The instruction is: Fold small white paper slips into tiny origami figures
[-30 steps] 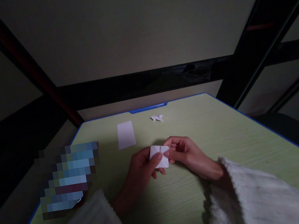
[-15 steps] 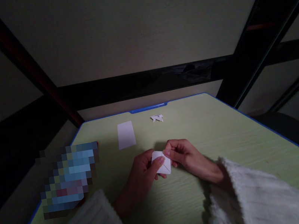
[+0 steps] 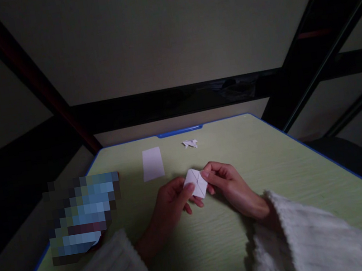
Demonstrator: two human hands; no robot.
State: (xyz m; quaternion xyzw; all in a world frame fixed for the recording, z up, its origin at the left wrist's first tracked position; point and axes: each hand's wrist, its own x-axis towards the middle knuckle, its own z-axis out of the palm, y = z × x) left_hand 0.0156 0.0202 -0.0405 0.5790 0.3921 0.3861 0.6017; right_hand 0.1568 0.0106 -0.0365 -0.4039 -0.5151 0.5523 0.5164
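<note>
A small folded white paper point(image 3: 197, 185), with crease lines crossing on its face, is held above the table between both hands. My left hand point(image 3: 171, 201) pinches its left side, thumb on top and fingers beneath. At its right upper edge my right hand point(image 3: 228, 185) grips the paper between thumb and fingers. Farther back lies a small folded paper figure point(image 3: 190, 143). To its left rests a flat white paper sheet point(image 3: 152, 163).
The pale green table point(image 3: 255, 151) has a blue rim, with a blue handle-like piece point(image 3: 180, 131) at the far edge. A blurred-out bluish object point(image 3: 87, 214) lies at the left. Behind the table stands a pale panel point(image 3: 164, 32).
Both hands have shifted the folded paper slightly up and right, and it has turned a little. More of its face shows because the thumbs have moved toward its edges.
</note>
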